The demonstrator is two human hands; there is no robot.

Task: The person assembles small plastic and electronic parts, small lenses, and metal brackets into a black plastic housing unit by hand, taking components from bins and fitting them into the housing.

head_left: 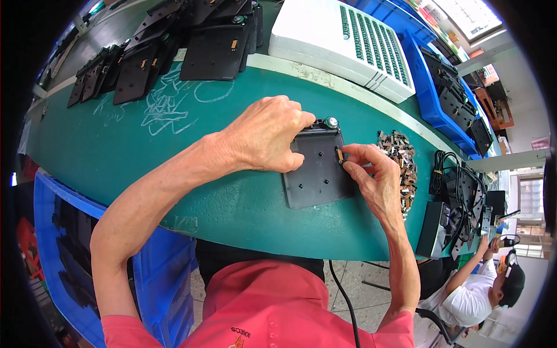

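A flat black plastic panel (316,180) lies on the green work table in front of me. At its far edge sits a small round part (331,122), silver with green around it. My left hand (268,134) is closed on the panel's far left side, thumb on its face. At the panel's right edge my right hand (374,171) pinches a small brown and metal part (340,155) between thumb and fingertips. The part rests against the panel there. A pile of similar small metal parts (400,153) lies just right of that hand.
More black panels (214,58) are stacked at the far left. A white foam tray (313,43) holds rows of small green parts. Blue crates with panels stand at the right (429,87) and lower left (165,278). A black box and cables (444,174) sit right, near a seated person (470,296).
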